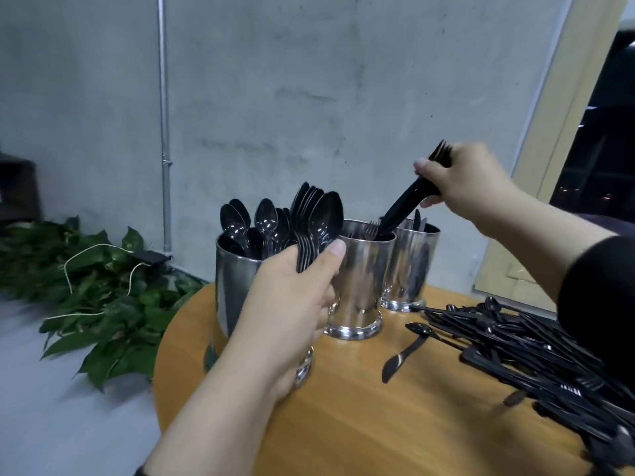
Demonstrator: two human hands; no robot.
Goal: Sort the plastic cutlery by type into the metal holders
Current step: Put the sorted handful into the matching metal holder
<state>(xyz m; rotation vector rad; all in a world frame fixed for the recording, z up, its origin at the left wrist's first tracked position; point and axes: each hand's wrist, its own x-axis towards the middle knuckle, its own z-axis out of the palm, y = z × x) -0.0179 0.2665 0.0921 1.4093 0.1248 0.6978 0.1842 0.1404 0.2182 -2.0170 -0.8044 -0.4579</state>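
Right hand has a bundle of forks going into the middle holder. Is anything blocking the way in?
Nothing visible blocks it. The right hand holds the forks slanted, lower ends already inside the rim of the middle holder, where a few forks stand. The left hand and its spoons stay beside it.

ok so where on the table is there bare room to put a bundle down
Bare wood on the table lies between the left hand, the lone knife and the near edge. Crowded: the cutlery pile on the right, and the three holders at the back.
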